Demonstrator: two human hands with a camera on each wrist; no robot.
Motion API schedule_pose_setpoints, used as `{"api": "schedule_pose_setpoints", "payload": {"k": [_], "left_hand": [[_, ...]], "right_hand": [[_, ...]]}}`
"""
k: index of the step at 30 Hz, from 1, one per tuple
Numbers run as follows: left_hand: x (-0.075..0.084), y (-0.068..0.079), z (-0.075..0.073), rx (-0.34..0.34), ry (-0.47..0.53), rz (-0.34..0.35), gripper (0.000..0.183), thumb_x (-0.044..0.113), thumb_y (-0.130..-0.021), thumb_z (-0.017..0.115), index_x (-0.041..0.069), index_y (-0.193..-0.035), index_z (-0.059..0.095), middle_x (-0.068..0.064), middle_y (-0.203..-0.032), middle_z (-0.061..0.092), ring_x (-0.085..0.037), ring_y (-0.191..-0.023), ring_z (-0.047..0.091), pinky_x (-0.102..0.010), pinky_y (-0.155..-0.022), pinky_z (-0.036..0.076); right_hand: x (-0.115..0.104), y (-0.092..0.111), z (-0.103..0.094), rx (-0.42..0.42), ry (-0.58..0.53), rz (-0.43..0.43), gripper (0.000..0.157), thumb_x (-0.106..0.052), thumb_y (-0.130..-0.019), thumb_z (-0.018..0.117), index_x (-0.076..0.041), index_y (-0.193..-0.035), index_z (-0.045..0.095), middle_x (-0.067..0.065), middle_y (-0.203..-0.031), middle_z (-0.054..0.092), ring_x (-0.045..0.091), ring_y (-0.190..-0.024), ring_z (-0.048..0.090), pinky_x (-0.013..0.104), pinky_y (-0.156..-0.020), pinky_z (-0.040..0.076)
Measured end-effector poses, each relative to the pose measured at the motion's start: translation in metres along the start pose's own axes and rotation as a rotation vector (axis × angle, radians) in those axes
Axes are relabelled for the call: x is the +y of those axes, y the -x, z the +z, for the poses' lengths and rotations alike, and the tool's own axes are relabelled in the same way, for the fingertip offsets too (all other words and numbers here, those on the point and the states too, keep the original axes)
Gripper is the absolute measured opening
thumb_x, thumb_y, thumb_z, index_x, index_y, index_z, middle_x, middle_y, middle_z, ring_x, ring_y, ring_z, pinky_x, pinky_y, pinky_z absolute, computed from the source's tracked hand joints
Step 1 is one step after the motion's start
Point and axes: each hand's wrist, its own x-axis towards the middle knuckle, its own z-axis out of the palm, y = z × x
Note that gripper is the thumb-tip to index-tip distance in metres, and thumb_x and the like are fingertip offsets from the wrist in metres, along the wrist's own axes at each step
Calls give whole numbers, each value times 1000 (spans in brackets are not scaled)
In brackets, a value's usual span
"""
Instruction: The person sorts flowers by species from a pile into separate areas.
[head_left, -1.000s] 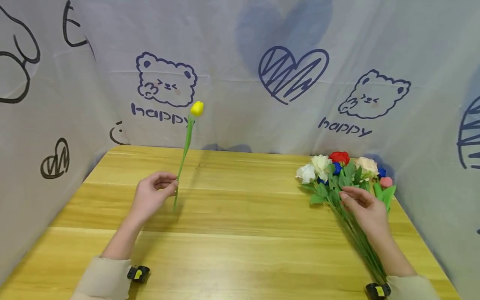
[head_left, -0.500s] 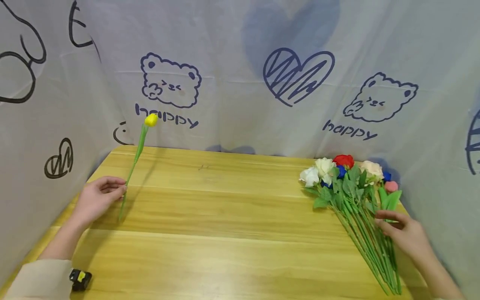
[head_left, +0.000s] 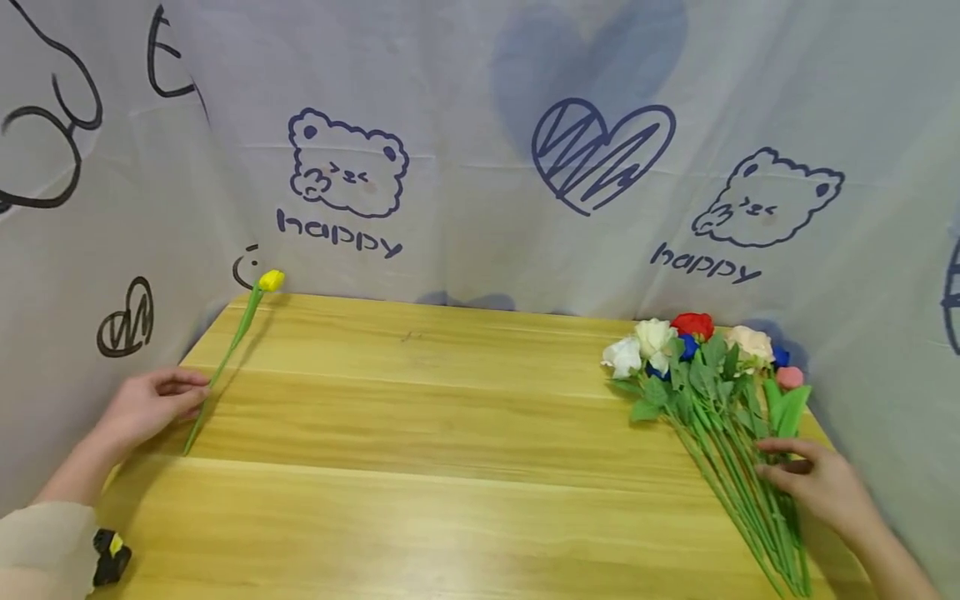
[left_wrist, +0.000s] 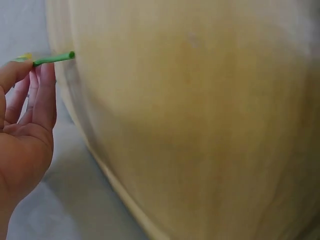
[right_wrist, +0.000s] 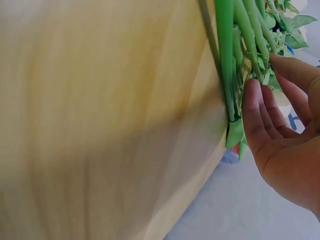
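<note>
Lowered tulip toward surface's left edge, pinched in left hand; loosened, could fall; can't tell right hand's grip

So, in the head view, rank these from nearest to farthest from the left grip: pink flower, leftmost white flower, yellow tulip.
1. Yellow tulip: held in the left grip.
2. Leftmost white flower: across the table, at the bunch's left edge.
3. Pink flower: at the bunch's right side.
</note>
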Motion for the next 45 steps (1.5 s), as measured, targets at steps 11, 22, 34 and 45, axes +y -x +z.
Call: {"api": "schedule_pose_setpoints", "payload": {"k": [11, 22, 34, 45], "left_hand": [[-9, 7, 3, -35, 6, -38, 39, 16, -105, 64, -15, -127, 62, -9, -108, 73, 3, -82, 67, -24, -73, 62], [-3, 4, 2, -72, -43, -47, 38, 16, -106, 62, -15, -128, 63, -18, -117, 72, 8, -83, 64, -22, -74, 61], [-3, 1, 7, -78, -43, -47, 39, 17, -106, 63, -15, -128, 64, -23, -121, 70, 9, -84, 63, -22, -74, 61], [0, -1, 8, -92, -49, -46, 37, 16, -106, 62, -14, -128, 64, -19, -118, 70, 6, -84, 63, -23, -73, 61]], "right_hand": [[-8, 0, 7, 38, 42, -52, 46, -36, -102, 70, 0, -131, 70, 24, -119, 72, 15, -82, 70, 30, -64, 57], [-6, -6, 5, 15, -22, -54, 48, -33, -104, 66, 3, -135, 65, 20, -114, 74, 12, -76, 70, 28, -65, 58], [2, -12, 6, 83, -83, -57, 42, -21, -108, 59, 11, -134, 62, 28, -115, 72, 10, -73, 70, 29, -64, 61], [5, -11, 3, 104, -101, -49, 45, -22, -108, 59, 13, -136, 59, 28, -115, 72, 9, -73, 70, 30, -63, 61]]}}
